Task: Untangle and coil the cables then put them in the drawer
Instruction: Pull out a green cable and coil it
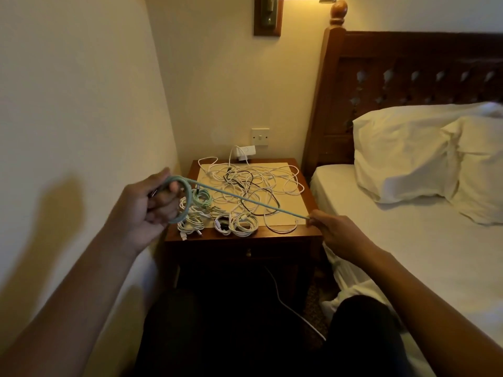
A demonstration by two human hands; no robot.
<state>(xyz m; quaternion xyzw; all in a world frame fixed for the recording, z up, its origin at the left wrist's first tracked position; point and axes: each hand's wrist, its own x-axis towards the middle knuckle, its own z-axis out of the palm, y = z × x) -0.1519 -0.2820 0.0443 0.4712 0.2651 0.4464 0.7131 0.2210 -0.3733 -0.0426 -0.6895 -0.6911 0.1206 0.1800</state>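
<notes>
My left hand (pixel 152 202) grips a loop of a light green cable (pixel 245 198) above the left edge of the wooden nightstand (pixel 307 232). The cable runs taut to the right, where my right hand (pixel 334 229) pinches it near the nightstand's front right corner. A tangle of white and black cables (pixel 253 183) covers the nightstand top. Several coiled cables (pixel 236 223) lie in a row along its front edge, with a green coil (pixel 201 198) behind them. The drawer (pixel 247 253) below the top is closed, its small knob showing.
A wall stands close on the left. A bed (pixel 408 240) with white pillows (pixel 402 156) and a carved wooden headboard is on the right. A white charger (pixel 245 152) sits in the wall socket behind the nightstand. A white cable (pixel 294 308) trails on the floor.
</notes>
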